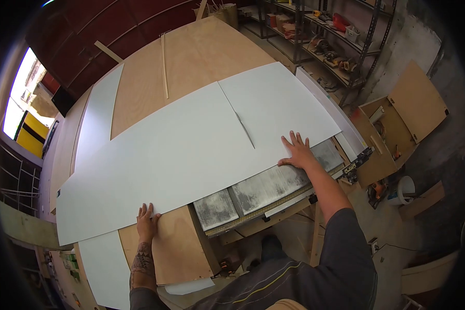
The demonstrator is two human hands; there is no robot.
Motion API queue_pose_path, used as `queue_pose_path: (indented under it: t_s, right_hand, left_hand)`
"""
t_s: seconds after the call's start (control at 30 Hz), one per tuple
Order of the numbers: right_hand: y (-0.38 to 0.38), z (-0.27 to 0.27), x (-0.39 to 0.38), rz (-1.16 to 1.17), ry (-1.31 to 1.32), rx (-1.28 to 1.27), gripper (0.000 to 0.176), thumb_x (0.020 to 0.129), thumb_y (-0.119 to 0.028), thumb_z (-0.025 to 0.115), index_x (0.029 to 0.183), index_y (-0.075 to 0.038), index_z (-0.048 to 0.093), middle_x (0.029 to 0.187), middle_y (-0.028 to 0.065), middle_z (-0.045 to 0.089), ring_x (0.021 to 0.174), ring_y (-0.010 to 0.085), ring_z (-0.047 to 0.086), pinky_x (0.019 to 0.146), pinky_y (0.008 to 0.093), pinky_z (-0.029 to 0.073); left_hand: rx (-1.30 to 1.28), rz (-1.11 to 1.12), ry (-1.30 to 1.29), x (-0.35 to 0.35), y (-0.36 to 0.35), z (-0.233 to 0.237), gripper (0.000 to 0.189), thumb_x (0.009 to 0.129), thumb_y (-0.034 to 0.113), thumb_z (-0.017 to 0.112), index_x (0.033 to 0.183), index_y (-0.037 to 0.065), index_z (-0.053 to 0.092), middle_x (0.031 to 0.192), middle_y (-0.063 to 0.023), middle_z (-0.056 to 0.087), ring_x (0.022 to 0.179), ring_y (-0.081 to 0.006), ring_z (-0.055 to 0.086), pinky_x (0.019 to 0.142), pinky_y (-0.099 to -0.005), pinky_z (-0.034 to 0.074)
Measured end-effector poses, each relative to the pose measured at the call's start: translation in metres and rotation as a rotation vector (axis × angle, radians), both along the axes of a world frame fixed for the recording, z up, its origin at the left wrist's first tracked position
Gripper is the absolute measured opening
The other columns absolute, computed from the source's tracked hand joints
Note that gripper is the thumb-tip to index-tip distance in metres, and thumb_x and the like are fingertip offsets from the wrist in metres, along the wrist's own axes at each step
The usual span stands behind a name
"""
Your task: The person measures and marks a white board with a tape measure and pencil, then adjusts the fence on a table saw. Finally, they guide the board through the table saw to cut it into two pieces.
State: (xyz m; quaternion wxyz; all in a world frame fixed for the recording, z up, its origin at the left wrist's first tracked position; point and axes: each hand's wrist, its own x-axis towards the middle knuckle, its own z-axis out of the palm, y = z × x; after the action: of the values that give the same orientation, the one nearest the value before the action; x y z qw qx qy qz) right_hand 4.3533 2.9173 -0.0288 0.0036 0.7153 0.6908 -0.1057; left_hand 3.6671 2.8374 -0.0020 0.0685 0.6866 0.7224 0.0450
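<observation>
A large white sheet lies across the work surface, with a narrow dark slit running in from its far edge to about the middle. My right hand rests spread on the near edge of the sheet, right of the slit. Farther left, my left hand lies with fingers apart over the same near edge, beside a plywood surface. Neither hand grips anything. Below the sheet's edge shows a worn metal saw table, with a rail along its front.
Bare plywood extends beyond the sheet, with a thin wooden strip on it. A long pale fence stands at the right. Tool shelves, an open wooden cabinet and a white bucket are farther right.
</observation>
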Motion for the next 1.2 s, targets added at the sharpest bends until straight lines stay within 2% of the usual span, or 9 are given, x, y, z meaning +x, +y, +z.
queue_pose_path:
  t_s: [0.2, 0.27, 0.3, 0.37, 0.47, 0.6, 0.67, 0.9, 1.2]
  right_hand:
    - [0.019, -0.001, -0.004, -0.001, 0.015, 0.018, 0.129, 0.064, -0.092, 0.064, 0.167, -0.025, 0.023, 0.173, 0.0199, 0.011, 0.160, 0.0408, 0.009, 0.125, 0.0665, 0.011]
    - [0.024, 0.003, -0.004, -0.002, 0.022, 0.004, 0.129, 0.064, -0.092, 0.064, 0.167, -0.025, 0.023, 0.173, 0.0195, 0.011, 0.160, 0.0405, 0.010, 0.125, 0.0665, 0.011]
    - [0.025, 0.004, -0.005, -0.013, 0.021, 0.001, 0.129, 0.064, -0.092, 0.064, 0.167, -0.025, 0.023, 0.173, 0.0195, 0.011, 0.160, 0.0405, 0.010, 0.125, 0.0665, 0.011]
    - [0.026, 0.004, -0.005, -0.014, 0.038, 0.013, 0.129, 0.063, -0.089, 0.068, 0.166, -0.025, 0.025, 0.173, 0.0183, 0.012, 0.160, 0.0403, 0.010, 0.125, 0.0663, 0.011]
    - [0.028, 0.002, 0.003, -0.023, 0.132, 0.026, 0.125, 0.065, -0.082, 0.075, 0.165, -0.025, 0.029, 0.173, 0.0168, 0.015, 0.160, 0.0400, 0.010, 0.125, 0.0672, 0.011]
    - [0.013, 0.005, 0.019, -0.060, 0.152, 0.011, 0.114, 0.070, -0.073, 0.079, 0.163, -0.025, 0.034, 0.173, 0.0144, 0.017, 0.160, 0.0392, 0.012, 0.124, 0.0684, 0.012]
    - [-0.001, 0.013, 0.022, -0.302, 0.184, 0.016, 0.104, 0.076, -0.067, 0.079, 0.162, -0.024, 0.038, 0.173, 0.0129, 0.020, 0.160, 0.0389, 0.013, 0.124, 0.0695, 0.013]
    - [0.015, 0.002, 0.031, -0.254, 0.140, 0.072, 0.100, 0.076, -0.068, 0.078, 0.159, -0.023, 0.044, 0.171, 0.0155, 0.024, 0.158, 0.0417, 0.018, 0.122, 0.0707, 0.019]
    - [0.038, -0.008, 0.037, -0.216, 0.155, 0.127, 0.102, 0.074, -0.068, 0.080, 0.158, -0.022, 0.046, 0.170, 0.0190, 0.027, 0.157, 0.0434, 0.020, 0.122, 0.0700, 0.019]
  left_hand:
    - [-0.065, 0.097, 0.040, 0.013, 0.017, 0.011, 0.065, 0.096, 0.042, 0.071, 0.153, 0.018, 0.052, 0.164, -0.0189, 0.038, 0.154, -0.0395, 0.032, 0.122, -0.0571, 0.029]
    - [-0.019, 0.178, -0.007, 0.012, 0.019, 0.003, 0.066, 0.096, 0.041, 0.072, 0.154, 0.018, 0.051, 0.164, -0.0258, 0.036, 0.153, -0.0480, 0.027, 0.122, -0.0590, 0.029]
    - [-0.023, 0.167, -0.008, 0.012, 0.021, -0.003, 0.066, 0.096, 0.041, 0.072, 0.154, 0.018, 0.051, 0.164, -0.0258, 0.036, 0.153, -0.0480, 0.027, 0.122, -0.0590, 0.029]
    - [0.028, 0.270, -0.079, 0.005, 0.022, -0.017, 0.069, 0.096, 0.042, 0.073, 0.156, 0.017, 0.048, 0.162, -0.0347, 0.032, 0.151, -0.0582, 0.022, 0.121, -0.0622, 0.028]
    - [0.074, 0.236, -0.120, -0.010, 0.024, -0.041, 0.074, 0.095, 0.045, 0.074, 0.158, 0.017, 0.046, 0.162, -0.0389, 0.026, 0.149, -0.0646, 0.016, 0.120, -0.0650, 0.027]
    - [0.062, 0.194, -0.081, 0.004, 0.020, -0.033, 0.077, 0.094, 0.047, 0.075, 0.158, 0.018, 0.044, 0.163, -0.0392, 0.022, 0.149, -0.0658, 0.011, 0.120, -0.0648, 0.027]
    - [0.020, 0.230, -0.084, 0.010, 0.022, -0.031, 0.079, 0.093, 0.049, 0.075, 0.159, 0.020, 0.043, 0.165, -0.0380, 0.019, 0.149, -0.0665, 0.007, 0.120, -0.0647, 0.027]
    - [0.059, 0.176, -0.071, 0.010, 0.031, -0.028, 0.074, 0.093, 0.049, 0.074, 0.156, 0.020, 0.049, 0.160, -0.0396, 0.028, 0.148, -0.0678, 0.013, 0.119, -0.0670, 0.026]
    - [0.012, 0.191, -0.069, 0.010, 0.053, -0.022, 0.075, 0.094, 0.052, 0.072, 0.156, 0.018, 0.049, 0.159, -0.0416, 0.028, 0.147, -0.0686, 0.014, 0.120, -0.0676, 0.022]
